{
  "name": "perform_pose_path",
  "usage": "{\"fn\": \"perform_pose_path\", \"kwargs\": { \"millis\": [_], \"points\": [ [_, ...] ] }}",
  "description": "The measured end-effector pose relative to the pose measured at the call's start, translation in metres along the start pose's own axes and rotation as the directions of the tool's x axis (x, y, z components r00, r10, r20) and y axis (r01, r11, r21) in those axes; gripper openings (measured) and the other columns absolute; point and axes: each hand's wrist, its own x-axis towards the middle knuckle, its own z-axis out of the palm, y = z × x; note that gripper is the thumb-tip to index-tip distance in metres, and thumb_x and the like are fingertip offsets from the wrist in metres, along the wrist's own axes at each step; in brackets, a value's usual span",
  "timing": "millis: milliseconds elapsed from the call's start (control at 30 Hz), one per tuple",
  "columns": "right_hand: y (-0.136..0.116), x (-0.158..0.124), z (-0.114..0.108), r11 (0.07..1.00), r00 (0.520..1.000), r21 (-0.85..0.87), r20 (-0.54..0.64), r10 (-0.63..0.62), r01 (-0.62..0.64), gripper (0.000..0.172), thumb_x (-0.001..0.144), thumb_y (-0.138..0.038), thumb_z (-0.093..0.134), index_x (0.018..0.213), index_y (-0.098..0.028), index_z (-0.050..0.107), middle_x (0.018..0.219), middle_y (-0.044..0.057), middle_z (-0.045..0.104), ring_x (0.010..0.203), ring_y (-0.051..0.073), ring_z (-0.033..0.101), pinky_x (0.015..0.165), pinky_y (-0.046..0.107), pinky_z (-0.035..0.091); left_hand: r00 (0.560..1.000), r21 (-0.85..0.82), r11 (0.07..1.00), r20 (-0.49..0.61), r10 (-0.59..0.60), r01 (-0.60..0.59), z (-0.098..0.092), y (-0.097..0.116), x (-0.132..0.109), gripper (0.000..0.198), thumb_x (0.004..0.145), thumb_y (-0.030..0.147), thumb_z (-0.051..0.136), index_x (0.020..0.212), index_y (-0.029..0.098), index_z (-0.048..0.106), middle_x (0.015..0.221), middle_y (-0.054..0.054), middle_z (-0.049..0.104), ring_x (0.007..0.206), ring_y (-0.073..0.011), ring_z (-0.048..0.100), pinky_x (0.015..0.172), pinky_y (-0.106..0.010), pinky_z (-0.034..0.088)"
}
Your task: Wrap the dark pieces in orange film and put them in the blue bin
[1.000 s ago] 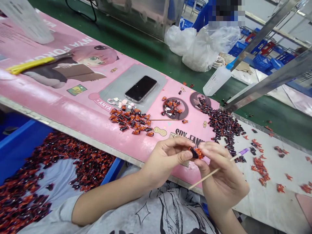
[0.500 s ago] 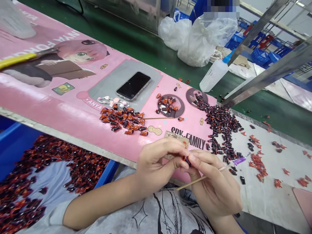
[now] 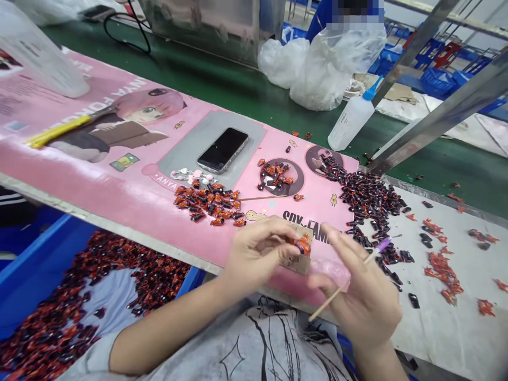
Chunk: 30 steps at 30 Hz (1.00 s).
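Note:
My left hand (image 3: 257, 251) pinches a small orange-and-black piece (image 3: 302, 245) between thumb and fingertips, just above a scrap of tan card (image 3: 302, 264). My right hand (image 3: 365, 299) is a little to the right, apart from that piece. It holds a thin wooden stick (image 3: 337, 290) with a purple tip (image 3: 383, 245). Both hands are over the front edge of a pink printed mat (image 3: 119, 196). Loose dark pieces (image 3: 369, 198) lie heaped just beyond my right hand, and an orange-and-black cluster (image 3: 208, 203) lies left of my left hand.
A blue crate (image 3: 39, 270) full of similar pieces sits below the mat at left. A phone (image 3: 223, 150) lies on a grey pad. Also in view are a glue bottle (image 3: 351, 121), white plastic bags (image 3: 317, 69), metal rails (image 3: 436, 111), and a white sheet (image 3: 456, 328) with orange scraps.
My right hand has drawn away to the right, its fingers off the piece, which now shows more orange in my left fingers. The camera view has shifted slightly.

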Motion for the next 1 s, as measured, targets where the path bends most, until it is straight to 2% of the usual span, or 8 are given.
{"fn": "perform_pose_path", "kwargs": {
  "millis": [133,233,400,533,633,800,933,1000],
  "points": [
    [0.028,-0.024,-0.018,0.974,0.963,0.006,-0.152,0.223,-0.225,0.047,0.095,-0.029,0.067,0.141,-0.027,0.060,0.136,0.009,0.067,0.116,0.028,0.069,0.099,0.047,0.060,0.995,0.345,0.933,0.043,0.088,-0.098,-0.023,-0.025,0.043,0.003,0.079,0.019,0.075,0.080,0.020,0.078,0.079,-0.006,0.076,0.069,-0.0168,0.068,0.058,-0.024,0.052],
    [0.041,-0.042,-0.026,0.941,0.912,0.005,-0.246,0.329,-0.339,0.041,0.094,-0.028,0.067,0.135,-0.028,0.064,0.132,0.008,0.069,0.104,0.025,0.072,0.092,0.044,0.061,0.978,0.728,0.658,0.093,0.186,-0.194,-0.038,-0.046,0.083,0.007,0.082,0.018,0.071,0.086,0.019,0.077,0.085,-0.007,0.077,0.074,-0.0188,0.069,0.067,-0.028,0.054],
    [0.043,-0.061,-0.034,0.919,0.835,-0.026,-0.427,0.347,-0.394,0.033,0.092,-0.028,0.070,0.124,-0.022,0.071,0.113,0.009,0.077,0.088,0.021,0.074,0.081,0.038,0.060,0.965,0.866,0.439,0.158,0.211,-0.238,-0.036,-0.068,0.118,0.023,0.082,0.006,0.061,0.095,0.018,0.075,0.105,-0.012,0.076,0.106,-0.0309,0.065,0.100,-0.048,0.050],
    [0.044,-0.068,-0.041,0.928,0.629,-0.013,-0.739,0.242,-0.372,0.033,0.096,-0.038,0.064,0.118,-0.016,0.073,0.076,0.004,0.076,0.065,0.019,0.071,0.064,0.033,0.056,0.941,0.888,0.321,0.282,0.188,-0.330,-0.012,-0.068,0.119,0.031,0.091,0.007,0.048,0.103,0.018,0.074,0.119,-0.015,0.071,0.120,-0.0329,0.057,0.106,-0.051,0.045],
    [0.045,-0.070,-0.048,0.940,0.486,0.154,-0.823,0.292,-0.304,0.053,0.096,-0.060,0.055,0.112,-0.014,0.075,0.060,0.002,0.069,0.049,0.021,0.065,0.048,0.033,0.049,0.909,0.871,0.260,0.405,0.097,-0.416,0.022,-0.070,0.126,0.028,0.091,0.008,0.050,0.099,0.019,0.075,0.116,-0.013,0.072,0.118,-0.0308,0.058,0.103,-0.045,0.048],
    [0.032,-0.068,-0.052,0.830,0.566,0.411,-0.607,0.558,-0.377,0.075,0.089,-0.080,0.044,0.136,-0.024,0.060,0.060,0.002,0.067,0.043,0.022,0.055,0.044,0.035,0.045,0.866,0.853,0.201,0.498,-0.043,-0.481,0.085,-0.084,0.159,0.031,0.091,0.004,0.049,0.107,0.016,0.073,0.118,-0.014,0.071,0.114,-0.0289,0.061,0.094,-0.040,0.052],
    [0.020,-0.069,-0.048,0.865,0.568,0.395,-0.654,0.500,-0.307,0.060,0.087,-0.077,0.053,0.102,-0.021,0.068,0.073,0.002,0.063,0.053,0.018,0.059,0.046,0.030,0.046,0.859,0.859,0.180,0.501,-0.104,-0.479,0.107,-0.089,0.177,0.036,0.090,-0.001,0.044,0.106,0.011,0.073,0.110,-0.017,0.071,0.108,-0.0285,0.064,0.088,-0.038,0.052],
    [0.016,-0.070,-0.043,0.862,0.602,0.375,-0.617,0.507,-0.342,0.048,0.092,-0.066,0.059,0.093,-0.019,0.068,0.078,0.004,0.065,0.060,0.016,0.063,0.049,0.028,0.049,0.853,0.855,0.183,0.509,-0.117,-0.485,0.108,-0.088,0.178,0.038,0.088,-0.004,0.042,0.106,0.010,0.072,0.109,-0.018,0.071,0.107,-0.0289,0.065,0.088,-0.038,0.051]
  ]
}}
